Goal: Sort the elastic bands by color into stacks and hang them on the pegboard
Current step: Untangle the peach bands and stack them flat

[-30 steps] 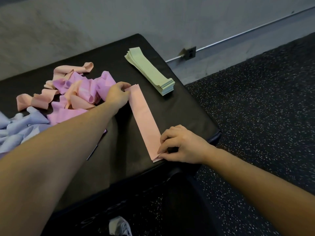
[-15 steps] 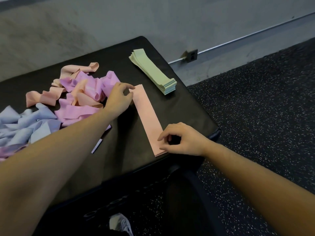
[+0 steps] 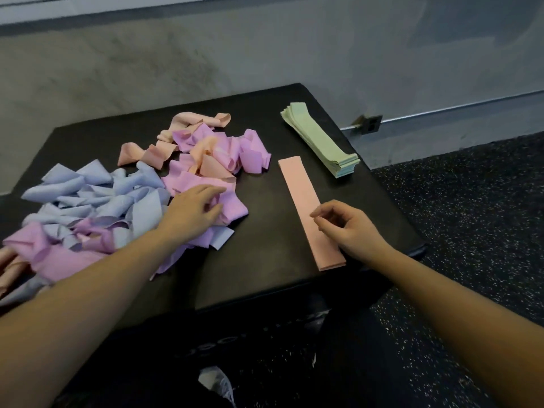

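While the flat pink band (image 3: 311,212) is lying on the black table (image 3: 265,260), the right hand (image 3: 347,231) is hovering over its near half, fingers loosely curled, holding nothing. At nine o'clock, the left hand (image 3: 192,209) is resting spread on the tangled bands (image 3: 123,201). A green stack (image 3: 321,139) is sitting at one o'clock.

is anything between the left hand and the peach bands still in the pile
Yes. The left hand rests on purple bands; the nearest loose peach band lies tangled among them, partly covered. Others lie farther back, uncovered.
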